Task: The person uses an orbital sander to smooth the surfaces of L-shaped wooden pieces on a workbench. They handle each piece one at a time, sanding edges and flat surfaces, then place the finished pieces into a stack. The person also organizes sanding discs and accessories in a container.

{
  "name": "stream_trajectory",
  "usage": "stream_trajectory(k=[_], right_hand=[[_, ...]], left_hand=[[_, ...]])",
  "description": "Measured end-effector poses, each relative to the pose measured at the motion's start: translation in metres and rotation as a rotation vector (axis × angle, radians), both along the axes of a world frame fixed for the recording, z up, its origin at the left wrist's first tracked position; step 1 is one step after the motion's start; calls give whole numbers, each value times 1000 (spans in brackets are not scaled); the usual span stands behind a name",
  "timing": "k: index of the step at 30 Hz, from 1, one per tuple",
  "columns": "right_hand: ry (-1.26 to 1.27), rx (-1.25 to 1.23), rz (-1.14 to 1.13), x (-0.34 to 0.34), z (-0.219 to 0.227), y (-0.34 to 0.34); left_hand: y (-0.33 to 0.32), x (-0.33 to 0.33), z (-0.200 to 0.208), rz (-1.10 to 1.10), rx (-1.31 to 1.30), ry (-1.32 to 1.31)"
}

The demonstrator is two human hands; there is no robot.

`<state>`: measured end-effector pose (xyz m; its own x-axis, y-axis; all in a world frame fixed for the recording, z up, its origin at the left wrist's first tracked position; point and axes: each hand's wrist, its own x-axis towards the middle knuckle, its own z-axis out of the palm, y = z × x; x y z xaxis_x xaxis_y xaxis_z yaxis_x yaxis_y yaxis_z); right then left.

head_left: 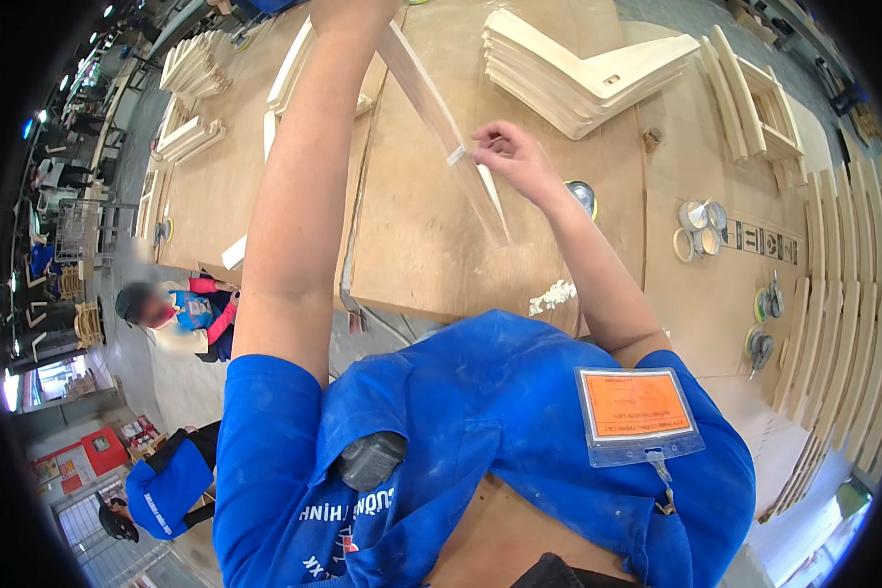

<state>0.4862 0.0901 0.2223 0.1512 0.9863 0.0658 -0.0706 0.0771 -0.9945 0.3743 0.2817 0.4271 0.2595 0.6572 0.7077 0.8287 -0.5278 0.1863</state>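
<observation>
A long, narrow, pale wooden piece [429,103] slants across the plywood-topped table [402,265], with a small white band [455,155] around its middle. Its far end runs up beside my left hand [355,12], which the top edge of the view cuts off, so its fingers are hidden. At the white band is my right hand [515,162]. Its fingers are curled in and the tips meet close to the band; whatever they pinch is too small to make out. Small white scraps [553,297] lie in a heap near the table's front edge.
Stacked angled wooden parts [583,83] sit at the back right, with more wooden parts [191,64] at the far left. Tape rolls [701,230] and a wooden frame [764,108] are on the right. Long slats [833,294] stand farther right. Two people [191,309] are at left.
</observation>
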Motion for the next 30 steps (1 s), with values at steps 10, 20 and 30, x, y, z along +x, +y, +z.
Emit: stream_trajectory(k=[10, 20, 30], right_hand=[[-33, 56, -97, -23, 16, 1], [-92, 19, -152, -23, 26, -5], [19, 24, -266, -32, 7, 3]], left_hand=[[4, 11, 1, -42, 50, -8], [0, 13, 3, 7, -124, 55], [-13, 26, 5, -22, -208, -14]])
